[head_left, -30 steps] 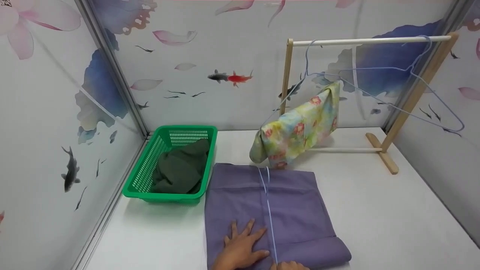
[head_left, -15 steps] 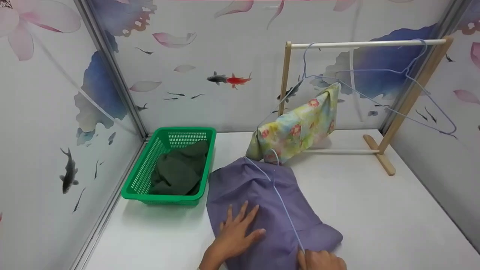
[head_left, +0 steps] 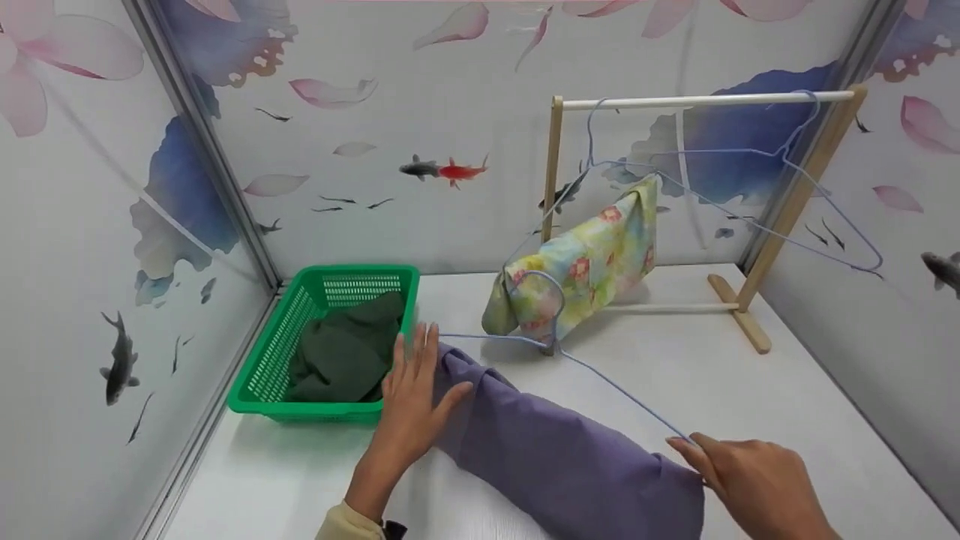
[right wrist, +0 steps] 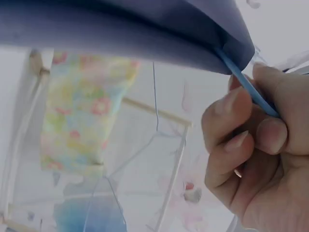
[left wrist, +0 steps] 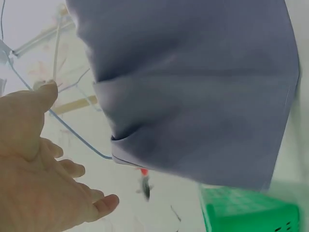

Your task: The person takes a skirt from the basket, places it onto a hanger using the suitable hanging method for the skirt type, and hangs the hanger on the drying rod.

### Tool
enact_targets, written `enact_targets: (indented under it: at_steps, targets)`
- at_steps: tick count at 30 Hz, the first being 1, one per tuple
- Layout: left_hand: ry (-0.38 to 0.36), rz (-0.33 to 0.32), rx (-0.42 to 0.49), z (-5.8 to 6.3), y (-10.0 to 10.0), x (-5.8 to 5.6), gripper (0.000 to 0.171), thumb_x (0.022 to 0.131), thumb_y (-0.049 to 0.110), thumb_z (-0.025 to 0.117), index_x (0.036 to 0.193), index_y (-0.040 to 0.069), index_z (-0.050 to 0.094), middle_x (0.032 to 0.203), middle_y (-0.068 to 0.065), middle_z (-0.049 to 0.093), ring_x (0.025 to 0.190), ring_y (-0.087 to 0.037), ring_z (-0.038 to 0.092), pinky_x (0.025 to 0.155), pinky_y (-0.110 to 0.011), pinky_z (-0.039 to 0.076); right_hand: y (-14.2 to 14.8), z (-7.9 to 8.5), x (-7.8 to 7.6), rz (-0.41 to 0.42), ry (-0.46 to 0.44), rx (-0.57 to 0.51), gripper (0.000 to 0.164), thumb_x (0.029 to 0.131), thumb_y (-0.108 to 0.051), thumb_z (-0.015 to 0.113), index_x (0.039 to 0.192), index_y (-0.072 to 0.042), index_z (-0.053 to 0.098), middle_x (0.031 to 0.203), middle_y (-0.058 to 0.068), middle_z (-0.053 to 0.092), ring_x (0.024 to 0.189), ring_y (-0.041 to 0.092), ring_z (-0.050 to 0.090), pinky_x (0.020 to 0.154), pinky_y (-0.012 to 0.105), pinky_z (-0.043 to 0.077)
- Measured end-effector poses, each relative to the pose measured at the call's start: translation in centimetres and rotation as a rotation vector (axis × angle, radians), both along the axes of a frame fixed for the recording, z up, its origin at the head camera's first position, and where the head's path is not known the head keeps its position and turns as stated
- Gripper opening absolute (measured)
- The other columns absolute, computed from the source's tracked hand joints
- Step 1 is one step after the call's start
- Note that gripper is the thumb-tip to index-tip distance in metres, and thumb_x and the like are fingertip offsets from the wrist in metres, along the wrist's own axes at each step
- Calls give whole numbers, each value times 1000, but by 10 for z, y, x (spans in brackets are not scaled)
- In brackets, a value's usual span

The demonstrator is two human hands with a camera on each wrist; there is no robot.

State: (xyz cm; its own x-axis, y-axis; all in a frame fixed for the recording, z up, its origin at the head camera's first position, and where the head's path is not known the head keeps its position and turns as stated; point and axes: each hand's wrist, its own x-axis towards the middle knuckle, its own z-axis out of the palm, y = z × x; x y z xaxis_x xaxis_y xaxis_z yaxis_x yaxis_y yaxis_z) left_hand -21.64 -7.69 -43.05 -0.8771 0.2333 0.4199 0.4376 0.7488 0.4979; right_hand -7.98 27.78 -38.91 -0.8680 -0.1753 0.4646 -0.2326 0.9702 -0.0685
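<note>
A blue wire clothes hanger (head_left: 615,384) is tilted over the table, its hook toward the rack. Folded purple cloth (head_left: 570,457) hangs over its lower part. My right hand (head_left: 757,472) pinches the hanger's right end between thumb and curled fingers; the right wrist view shows the wire (right wrist: 246,87) running into that grip. My left hand (head_left: 409,412) is at the cloth's left end, fingers straight and thumb spread. In the left wrist view, the left hand (left wrist: 43,183) has its thumb overlapping the wire, while the cloth (left wrist: 193,96) lies beyond the fingers.
A green basket (head_left: 322,409) holding dark green cloth (head_left: 345,352) stands just left of my left hand. At the back right, a wooden rack (head_left: 555,142) carries empty-looking hanger wire (head_left: 840,214) and a floral cloth (head_left: 585,262) on another hanger. Patterned walls enclose the white table (head_left: 810,420).
The purple cloth, flat on the table earlier, is lifted and hangs on the hanger. My right hand has moved right and up with the hanger; my left hand has slid left toward the basket.
</note>
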Motion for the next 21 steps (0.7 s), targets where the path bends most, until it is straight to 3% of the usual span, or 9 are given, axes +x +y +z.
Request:
enact_targets:
  at_steps: [3,5,8,9,12,16,18,21]
  targets:
    - [27,-21,27,6,-6,-3,82,86,58,49,149,24,7,152,5,7,138,-25,0,99,-60,18,19,3,-7,97,171,34,25,81,-34,67,61,-23,60,47,-18,49,38,0,39,37,22,33]
    - [49,-56,53,9,-9,-4,77,86,55,52,147,22,19,150,2,21,137,-23,14,99,-56,23,29,3,-13,166,279,45,26,84,-37,64,69,-17,68,53,-11,59,40,3,48,38,23,38]
    - [102,-141,113,11,-13,-7,55,86,48,57,130,17,47,122,1,53,125,-17,39,97,-45,35,42,4,-20,238,378,45,38,89,-42,56,73,-11,71,60,-3,65,47,10,57,40,29,43]
    - [127,-184,136,11,-14,-8,43,87,44,58,120,16,54,112,3,57,117,-15,47,93,-40,40,45,3,-22,246,389,38,40,89,-42,55,74,-9,72,62,-1,66,48,11,58,41,30,44]
    - [185,-343,247,11,-16,-7,9,90,25,59,90,16,62,83,8,60,86,-9,60,72,-26,49,50,1,-26,224,375,18,34,86,-38,61,75,-7,72,62,1,66,48,12,59,41,31,44]
    - [229,-532,395,13,-16,1,28,91,1,54,68,18,59,66,10,59,51,-2,50,45,-17,39,51,-2,-27,155,307,-13,17,79,-28,70,70,-14,66,60,-9,62,47,5,53,41,26,40]
    - [271,-555,429,16,-15,5,33,89,-4,54,63,17,54,59,9,55,46,1,44,40,-15,33,50,-2,-27,147,263,-67,13,79,-24,71,70,-20,62,64,-15,59,50,1,50,43,24,39]
    - [389,-545,418,19,-12,8,32,91,2,54,63,15,51,56,8,53,44,2,40,39,-12,29,50,1,-27,194,194,-171,19,79,-13,71,77,-29,61,74,-20,56,60,-3,49,50,19,39]
